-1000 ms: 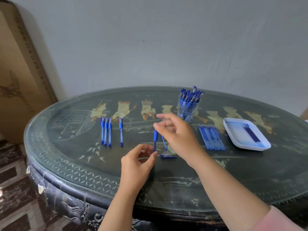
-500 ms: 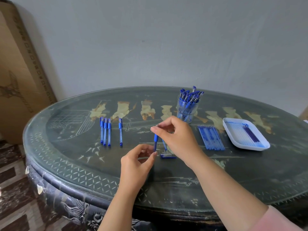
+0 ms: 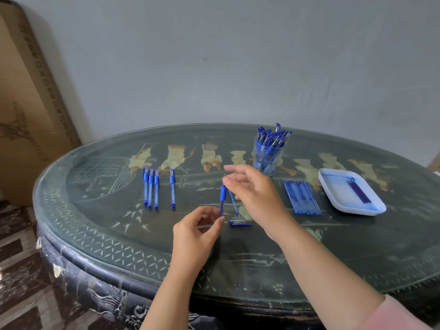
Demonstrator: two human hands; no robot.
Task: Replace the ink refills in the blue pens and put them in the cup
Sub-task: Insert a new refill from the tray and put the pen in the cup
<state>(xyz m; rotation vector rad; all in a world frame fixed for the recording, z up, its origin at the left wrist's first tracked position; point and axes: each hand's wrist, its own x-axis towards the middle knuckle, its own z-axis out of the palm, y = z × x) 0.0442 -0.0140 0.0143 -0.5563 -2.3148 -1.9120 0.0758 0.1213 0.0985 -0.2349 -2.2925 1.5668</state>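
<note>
A cardboard box (image 3: pixel 28 103) leans on the wall far left of the cup (image 3: pixel 267 160), beyond the rounded end of the bench (image 3: pixel 333 253). On the bench, well left of the cup and nearer the person, lie three capped blue pens (image 3: pixel 150 188) side by side, with a fourth pen (image 3: pixel 172 188) just beside them. Left of the cup and in front of it, the left hand (image 3: pixel 197 232) pinches the lower end of an upright blue pen (image 3: pixel 222 198). The right hand (image 3: pixel 254 194) is at the pen's tip with blurred, mostly extended fingers, and it cannot be told whether they grasp it. A loose refill (image 3: pixel 233 202) and a cap (image 3: pixel 239 223) lie below that hand. The cup stands near the far rim, full of blue pens. Right of the cup and nearer the person lie a row of refills (image 3: pixel 301 197) and then a white tray (image 3: pixel 357 211) holding more. A wide band of patterned bench top runs between these things and the curved near edge.
</note>
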